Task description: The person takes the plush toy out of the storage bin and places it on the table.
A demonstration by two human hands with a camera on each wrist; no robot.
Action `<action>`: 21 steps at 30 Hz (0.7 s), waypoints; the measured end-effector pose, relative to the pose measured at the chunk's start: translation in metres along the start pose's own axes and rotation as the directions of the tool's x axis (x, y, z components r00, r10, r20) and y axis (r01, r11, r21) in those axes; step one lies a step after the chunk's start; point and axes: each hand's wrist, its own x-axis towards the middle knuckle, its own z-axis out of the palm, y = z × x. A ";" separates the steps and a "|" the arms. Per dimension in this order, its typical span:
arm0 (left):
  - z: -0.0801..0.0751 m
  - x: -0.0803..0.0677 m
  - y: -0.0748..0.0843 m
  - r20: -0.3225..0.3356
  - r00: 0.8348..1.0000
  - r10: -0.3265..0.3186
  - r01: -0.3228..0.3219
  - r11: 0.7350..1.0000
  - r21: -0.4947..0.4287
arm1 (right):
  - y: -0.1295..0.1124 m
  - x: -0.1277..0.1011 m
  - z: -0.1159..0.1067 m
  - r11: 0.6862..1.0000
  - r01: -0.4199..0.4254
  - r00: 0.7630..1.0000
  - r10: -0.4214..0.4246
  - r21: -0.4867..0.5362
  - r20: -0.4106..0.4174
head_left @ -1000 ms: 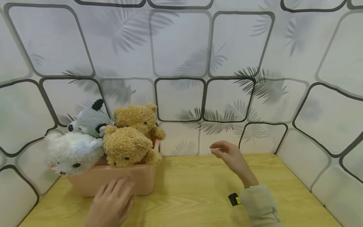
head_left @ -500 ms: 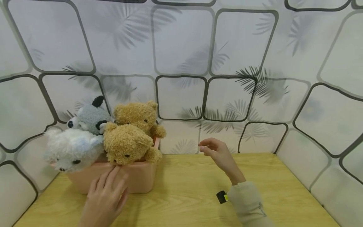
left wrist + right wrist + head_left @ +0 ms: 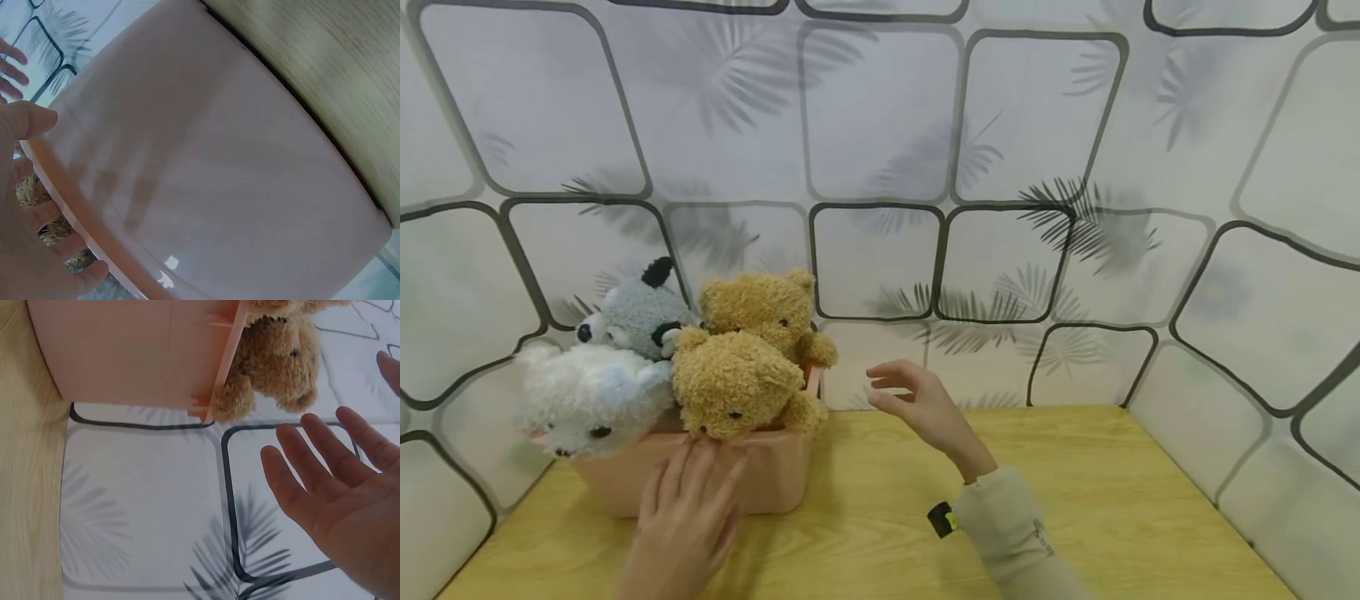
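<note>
A pink plastic bin (image 3: 775, 483) stands at the left of the table, filled with plush toys. At its front rim is my left hand (image 3: 681, 517), fingers spread and fingertips right at the rim; the left wrist view shows the thumb (image 3: 37, 119) apart from them. Just behind these fingers sits a tan teddy bear (image 3: 737, 387), with a second tan teddy bear (image 3: 760, 308) behind it. To the right of the bin, my right hand (image 3: 925, 408) is raised with relaxed fingers and thumb apart, holding nothing.
In the bin's left half sit a white fluffy plush (image 3: 595, 396) and a grey plush (image 3: 640, 321) with dark ears. A small black-and-yellow device (image 3: 942, 519) shows beside the right sleeve. Patterned cloth walls (image 3: 880, 125) border the wooden table (image 3: 1120, 500) at the back and sides.
My right hand has moved left toward the bin. My left hand has risen from in front of the bin's wall to its rim. The toys have stayed put.
</note>
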 end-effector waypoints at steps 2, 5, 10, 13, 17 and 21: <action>-0.001 -0.001 0.001 0.036 0.999 -0.006 0.005 1.000 0.017 | -0.001 0.004 0.006 1.000 0.007 1.000 -0.008 0.028 0.021; -0.003 -0.003 0.002 0.078 0.997 -0.026 0.023 0.999 0.037 | -0.002 0.008 0.014 0.998 0.000 0.999 -0.003 0.063 0.044; -0.002 -0.004 0.004 0.059 0.996 -0.062 0.060 0.998 0.029 | -0.005 0.013 0.027 0.997 -0.012 0.997 0.006 0.075 0.081; 0.000 -0.006 0.005 0.049 0.995 -0.086 0.085 0.996 0.024 | -0.008 0.017 0.033 0.997 -0.003 0.996 -0.004 0.074 0.094; 0.001 -0.006 0.005 0.054 0.993 -0.105 0.103 0.994 0.030 | -0.009 0.022 0.041 0.997 -0.001 0.994 -0.007 0.073 0.105; 0.001 -0.004 0.008 0.074 0.990 -0.119 0.117 0.993 0.034 | -0.010 0.027 0.050 0.997 -0.010 0.993 0.001 0.076 0.121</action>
